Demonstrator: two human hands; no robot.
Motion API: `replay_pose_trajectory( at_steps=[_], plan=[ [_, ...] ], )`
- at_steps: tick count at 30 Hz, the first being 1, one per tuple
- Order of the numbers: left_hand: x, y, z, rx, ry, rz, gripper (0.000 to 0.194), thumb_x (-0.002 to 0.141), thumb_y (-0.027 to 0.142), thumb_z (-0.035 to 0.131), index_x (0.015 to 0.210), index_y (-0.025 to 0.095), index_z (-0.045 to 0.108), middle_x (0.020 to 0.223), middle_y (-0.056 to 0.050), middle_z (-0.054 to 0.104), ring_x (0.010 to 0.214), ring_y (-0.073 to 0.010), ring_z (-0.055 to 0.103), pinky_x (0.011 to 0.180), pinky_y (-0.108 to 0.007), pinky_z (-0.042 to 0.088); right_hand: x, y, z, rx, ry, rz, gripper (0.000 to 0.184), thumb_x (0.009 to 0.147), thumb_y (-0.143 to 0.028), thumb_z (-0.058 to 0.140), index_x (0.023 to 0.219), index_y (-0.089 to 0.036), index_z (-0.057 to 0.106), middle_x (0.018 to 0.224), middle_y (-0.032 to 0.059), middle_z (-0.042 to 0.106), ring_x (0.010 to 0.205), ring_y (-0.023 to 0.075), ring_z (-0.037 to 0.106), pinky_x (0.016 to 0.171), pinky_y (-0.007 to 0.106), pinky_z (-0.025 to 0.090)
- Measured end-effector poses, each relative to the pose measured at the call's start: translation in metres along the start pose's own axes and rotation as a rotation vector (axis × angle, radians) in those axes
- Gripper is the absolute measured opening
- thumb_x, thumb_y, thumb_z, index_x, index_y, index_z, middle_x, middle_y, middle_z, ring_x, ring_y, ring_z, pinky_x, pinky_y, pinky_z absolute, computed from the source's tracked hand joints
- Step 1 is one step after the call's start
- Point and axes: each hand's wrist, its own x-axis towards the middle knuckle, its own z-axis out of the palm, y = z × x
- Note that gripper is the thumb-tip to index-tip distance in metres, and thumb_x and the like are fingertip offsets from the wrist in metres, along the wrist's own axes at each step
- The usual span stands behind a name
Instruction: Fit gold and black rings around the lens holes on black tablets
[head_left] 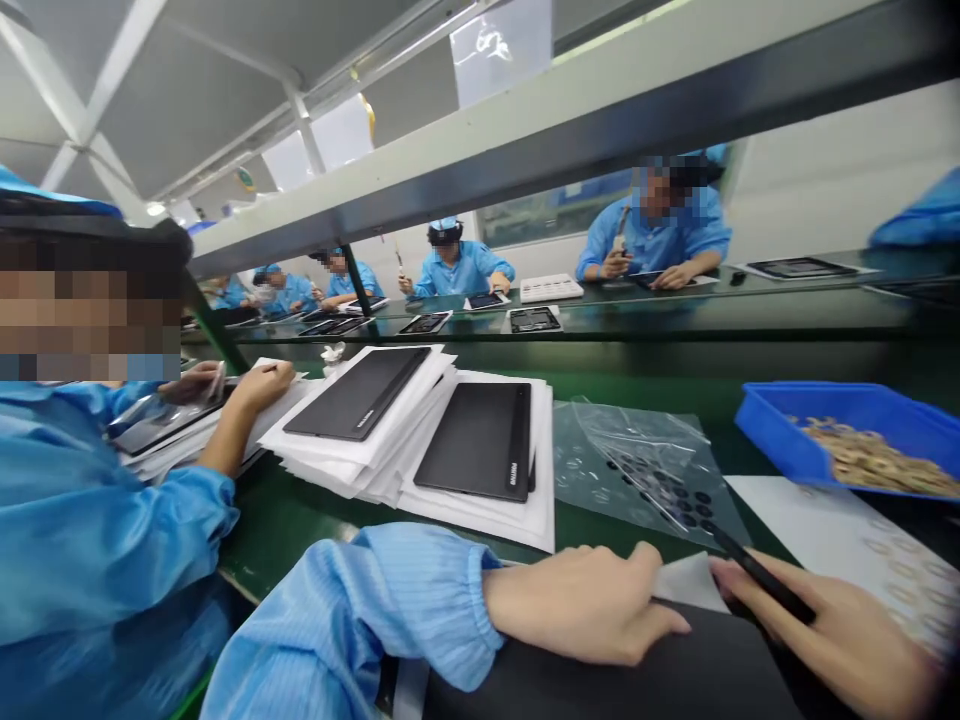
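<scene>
A dark grey tablet (622, 675) lies in front of me at the lower edge, partly cut off. My left hand (577, 605) is closed over its far edge, thumb lying on the dark surface and the other fingers curled out of sight. To the right, my right hand (855, 630) grips a slim black pen-like tool (765, 577) pointing up and left. Its fingertips also touch a whitish sheet (691, 580) at the tablet's far edge, between both hands. Whether the sheet is stuck to the tablet I cannot tell.
Two tablets (360, 395) lie on stacks of white sheets (337, 470). A clear bag (637, 460) holds black discs. Behind a paper with rings (862, 550) sits a blue tray (780, 430) of tan rings. A co-worker's sleeve (97, 510) is close at left; a shelf beam (525, 130) crosses overhead.
</scene>
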Motion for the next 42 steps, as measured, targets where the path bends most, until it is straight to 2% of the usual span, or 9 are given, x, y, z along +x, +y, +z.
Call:
replay_pose_trajectory(
  at_steps=[4, 6, 10, 16, 19, 22, 29, 33, 42],
  plan=[
    [0.008, -0.029, -0.042, 0.013, 0.333, -0.166, 0.027, 0.094, 0.042, 0.042, 0.105, 0.018, 0.047, 0.076, -0.003, 0.065, 0.065, -0.0175, 0.063, 0.050, -0.022, 0.041, 0.015, -0.001, -0.008, 0.049, -0.127, 0.123, 0.049, 0.072, -0.065, 0.044, 0.057, -0.021, 0.059, 0.053, 0.0048, 0.061, 0.057, 0.0254, 0.060, 0.053, 0.032, 0.047],
    [0.013, -0.061, -0.077, 0.055, 0.513, -0.329, 0.028, 0.098, 0.035, 0.033, 0.111, 0.015, 0.046, 0.093, -0.007, 0.063, 0.081, -0.0176, 0.062, 0.067, -0.028, 0.048, 0.016, -0.006, -0.009, 0.058, -0.131, 0.157, 0.051, 0.073, -0.066, 0.041, 0.060, -0.020, 0.059, 0.049, 0.0036, 0.055, 0.052, 0.0224, 0.056, 0.051, 0.031, 0.043],
    [0.015, -0.134, -0.130, 0.138, 0.684, -0.658, 0.032, 0.092, 0.034, 0.052, 0.118, 0.015, 0.051, 0.116, -0.009, 0.055, 0.097, -0.0213, 0.058, 0.082, -0.041, 0.049, 0.012, -0.012, -0.007, 0.069, -0.172, 0.195, 0.051, 0.078, -0.064, 0.039, 0.063, -0.019, 0.059, 0.045, -0.0013, 0.044, 0.047, 0.0159, 0.047, 0.050, 0.027, 0.037],
    [0.016, -0.183, -0.116, 0.199, 0.622, -0.824, 0.030, 0.090, 0.030, 0.056, 0.116, 0.015, 0.054, 0.115, -0.009, 0.056, 0.098, -0.0212, 0.059, 0.081, -0.041, 0.051, 0.011, -0.009, -0.005, 0.089, -0.187, 0.159, 0.046, 0.080, -0.059, 0.041, 0.065, -0.018, 0.057, 0.045, -0.0036, 0.041, 0.046, 0.0131, 0.043, 0.049, 0.025, 0.033],
    [0.026, -0.172, -0.103, 0.262, 0.630, -0.743, 0.031, 0.090, 0.030, 0.056, 0.118, 0.015, 0.053, 0.119, -0.010, 0.054, 0.103, -0.0235, 0.056, 0.085, -0.044, 0.049, 0.014, -0.009, -0.006, 0.090, -0.180, 0.129, 0.043, 0.082, -0.054, 0.042, 0.065, -0.018, 0.057, 0.045, -0.0036, 0.044, 0.046, 0.0122, 0.045, 0.050, 0.024, 0.034],
    [0.040, -0.139, -0.082, 0.315, 0.624, -0.502, 0.031, 0.090, 0.029, 0.055, 0.117, 0.015, 0.053, 0.122, -0.010, 0.053, 0.108, -0.0248, 0.054, 0.090, -0.047, 0.045, 0.027, -0.010, -0.012, 0.062, -0.155, 0.137, 0.039, 0.083, -0.049, 0.044, 0.065, -0.017, 0.057, 0.046, -0.0024, 0.049, 0.046, 0.0118, 0.047, 0.048, 0.023, 0.034],
    [0.050, -0.045, 0.015, 0.297, 0.373, 0.159, 0.029, 0.089, 0.028, 0.055, 0.114, 0.015, 0.055, 0.123, -0.010, 0.054, 0.115, -0.0230, 0.049, 0.099, -0.038, 0.042, 0.087, -0.013, -0.018, -0.074, -0.061, 0.136, 0.025, 0.078, -0.040, 0.061, 0.072, -0.015, 0.062, 0.067, 0.0038, 0.065, 0.065, 0.0163, 0.059, 0.059, 0.025, 0.040],
    [0.040, -0.034, 0.040, 0.288, 0.329, 0.237, 0.040, 0.090, 0.032, 0.051, 0.126, 0.013, 0.047, 0.132, -0.013, 0.049, 0.124, -0.0283, 0.042, 0.103, -0.045, 0.038, 0.102, -0.011, -0.006, -0.121, -0.153, 0.116, 0.026, 0.078, -0.039, 0.066, 0.077, -0.013, 0.064, 0.075, 0.0022, 0.066, 0.072, 0.0161, 0.062, 0.066, 0.028, 0.047],
    [0.039, -0.034, 0.045, 0.240, 0.316, 0.212, 0.040, 0.092, 0.029, 0.044, 0.129, 0.013, 0.044, 0.130, -0.013, 0.051, 0.122, -0.0300, 0.041, 0.101, -0.048, 0.037, 0.122, 0.000, 0.003, -0.188, -0.135, 0.143, 0.028, 0.091, -0.031, 0.053, 0.113, -0.015, 0.057, 0.111, 0.0075, 0.060, 0.093, 0.0188, 0.061, 0.080, 0.039, 0.052]
  ],
)
